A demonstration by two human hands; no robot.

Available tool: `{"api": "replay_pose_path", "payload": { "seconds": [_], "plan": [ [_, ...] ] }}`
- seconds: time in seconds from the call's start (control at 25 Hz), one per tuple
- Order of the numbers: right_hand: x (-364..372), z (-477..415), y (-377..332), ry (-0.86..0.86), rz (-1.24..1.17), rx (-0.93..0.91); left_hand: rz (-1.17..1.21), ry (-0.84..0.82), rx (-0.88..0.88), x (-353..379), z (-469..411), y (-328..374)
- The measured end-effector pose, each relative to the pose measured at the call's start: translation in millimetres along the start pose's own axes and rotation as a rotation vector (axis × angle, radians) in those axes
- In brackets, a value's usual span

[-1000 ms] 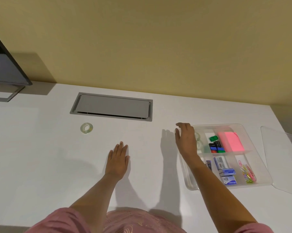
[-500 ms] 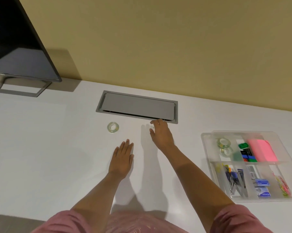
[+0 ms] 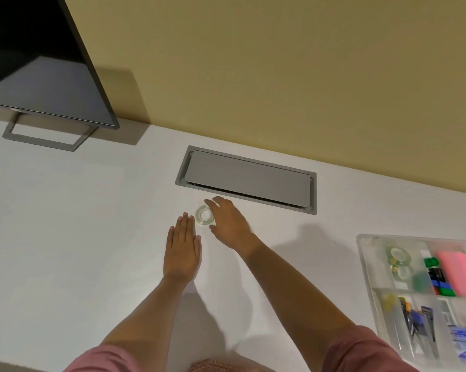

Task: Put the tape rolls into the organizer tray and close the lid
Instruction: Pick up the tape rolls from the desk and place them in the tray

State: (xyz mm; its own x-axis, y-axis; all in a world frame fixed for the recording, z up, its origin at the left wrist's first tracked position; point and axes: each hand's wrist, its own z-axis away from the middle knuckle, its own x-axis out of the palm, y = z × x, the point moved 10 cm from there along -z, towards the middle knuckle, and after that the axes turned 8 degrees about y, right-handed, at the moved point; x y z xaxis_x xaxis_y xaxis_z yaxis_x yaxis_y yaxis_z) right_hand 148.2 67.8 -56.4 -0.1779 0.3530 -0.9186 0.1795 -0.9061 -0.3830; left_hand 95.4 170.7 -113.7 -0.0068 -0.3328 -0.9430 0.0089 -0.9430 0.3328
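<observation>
The clear tape roll (image 3: 205, 216) lies flat on the white desk (image 3: 65, 237), just near of the grey cable hatch (image 3: 246, 179) — a thin, glossy ring with a pale core. The right hand (image 3: 230, 224) brackets it with spread index finger and thumb, not yet closed, presumably to pinch it. The left hand (image 3: 182, 251) rests flat and empty just beside. The organizer tray (image 3: 366, 253), far right, already holds other rolls (image 3: 398, 256).

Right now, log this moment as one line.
stage: reach for tape roll | right hand: open around roll, not gripped | left hand: flat on desk | tray: rolls inside, lid off
</observation>
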Motion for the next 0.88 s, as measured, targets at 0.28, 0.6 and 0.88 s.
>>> {"api": "replay_pose_path", "payload": {
  "seconds": [0.28, 0.6, 0.88],
  "plan": [
    [23.9, -12.1, -19.0, -0.105, 0.066, -0.076, -0.09, -0.01, 0.023, 5.1, -9.7, -8.9],
    [-4.2, -13.6, -10.6, 0.026, -0.058, -0.01, -0.089, -0.017, 0.021, 5.1, -10.7, -10.4],
    [-53.8, 9.0, 36.4, 0.17, -0.091, 0.106, -0.063, -0.089, -0.005, 5.9, -9.4, -8.5]
  ]
}}
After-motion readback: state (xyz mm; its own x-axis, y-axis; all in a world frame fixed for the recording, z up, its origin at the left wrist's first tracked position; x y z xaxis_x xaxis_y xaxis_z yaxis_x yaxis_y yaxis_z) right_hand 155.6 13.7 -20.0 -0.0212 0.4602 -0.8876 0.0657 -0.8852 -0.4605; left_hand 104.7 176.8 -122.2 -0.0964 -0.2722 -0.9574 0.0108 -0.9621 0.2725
